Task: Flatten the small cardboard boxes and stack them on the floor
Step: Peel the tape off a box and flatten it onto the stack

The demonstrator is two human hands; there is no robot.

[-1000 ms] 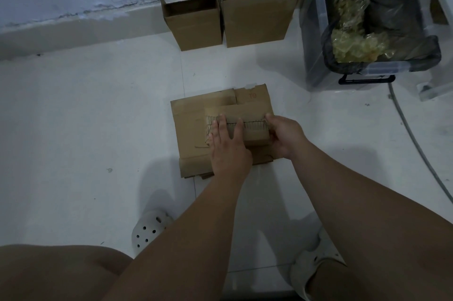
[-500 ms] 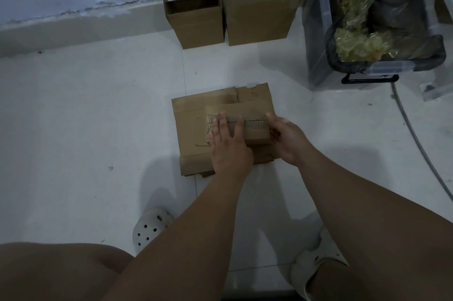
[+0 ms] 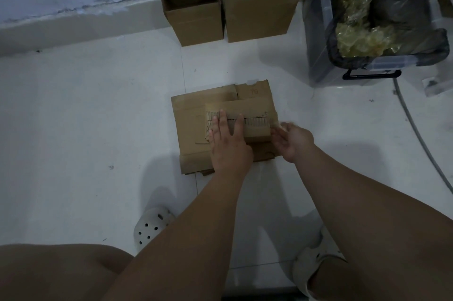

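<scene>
Head view | open floor [image 3: 85,117] left of flattened-cardboard stack [image 3: 188,126]; small open box [image 3: 196,21] and taller open box [image 3: 259,11] at wall | clear bin [image 3: 316,31] right holds crumpled yellowish plastic [image 3: 355,38], perhaps tape | flattened small box [image 3: 252,109] atop stack, long axis left-right | left hand [image 3: 230,146] presses it flat-fingered; right hand [image 3: 291,139] blurred at its right end, grasp unclear

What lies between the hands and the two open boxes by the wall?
Nothing visible does. Beyond the flattened stack where the left hand and right hand work, only bare floor leads to the small box and large box.
</scene>
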